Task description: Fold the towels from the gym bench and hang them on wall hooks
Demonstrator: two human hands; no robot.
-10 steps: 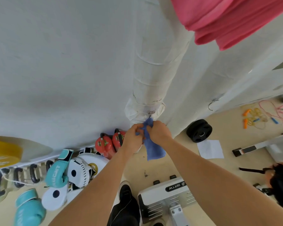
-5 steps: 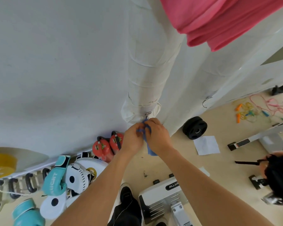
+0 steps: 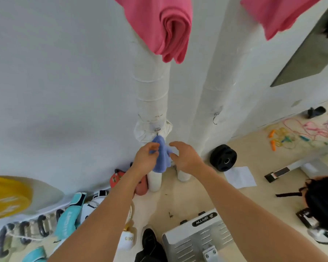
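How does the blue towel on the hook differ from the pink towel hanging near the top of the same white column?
Colour: the blue towel is pale blue, the pink towel bright pink. Position: the blue towel hangs low from a small metal hook, the pink towel higher up; its hook is out of view. Handling: the left hand and right hand flank the blue towel, fingers open; nothing touches the pink towel. Both hang in soft folds against the wrapped white column.
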